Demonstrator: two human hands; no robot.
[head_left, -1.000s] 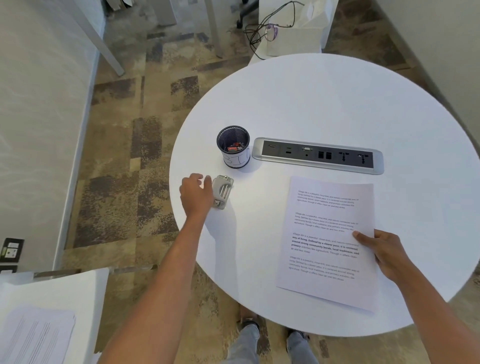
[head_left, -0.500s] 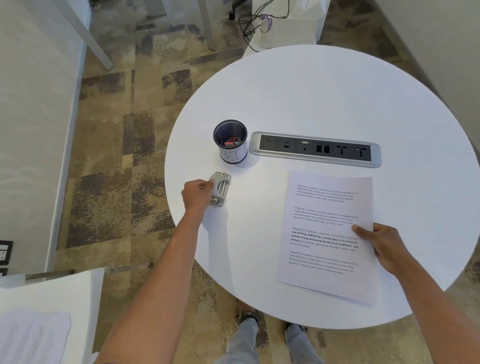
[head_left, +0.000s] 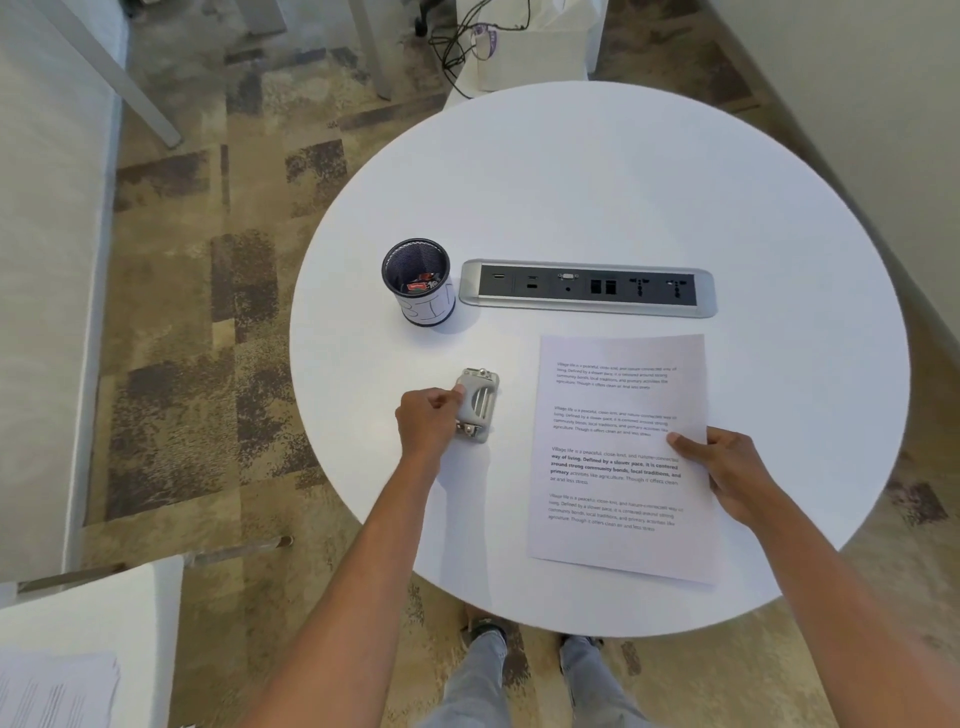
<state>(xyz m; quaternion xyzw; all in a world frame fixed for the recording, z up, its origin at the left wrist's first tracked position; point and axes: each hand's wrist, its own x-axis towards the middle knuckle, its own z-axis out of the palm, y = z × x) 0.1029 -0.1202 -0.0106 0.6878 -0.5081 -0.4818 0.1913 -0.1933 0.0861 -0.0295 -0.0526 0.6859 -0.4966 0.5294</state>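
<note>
A grey hole punch (head_left: 479, 405) lies on the round white table (head_left: 597, 182), left of a printed sheet of paper (head_left: 613, 457). My left hand (head_left: 427, 423) grips the punch's left side with curled fingers. At the sheet's right edge my right hand (head_left: 727, 467) pinches the paper, with the thumb lying on top of it.
A black mesh cup (head_left: 420, 283) labelled BIN stands behind the punch, with small items inside. A silver socket strip (head_left: 589, 287) is set into the table beside it. A white surface with papers (head_left: 57, 686) is at the lower left. Cables (head_left: 467, 36) lie on the floor beyond.
My left hand has closed round the hole punch and moved it right, closer to the sheet. My right hand has kept its hold on the paper.
</note>
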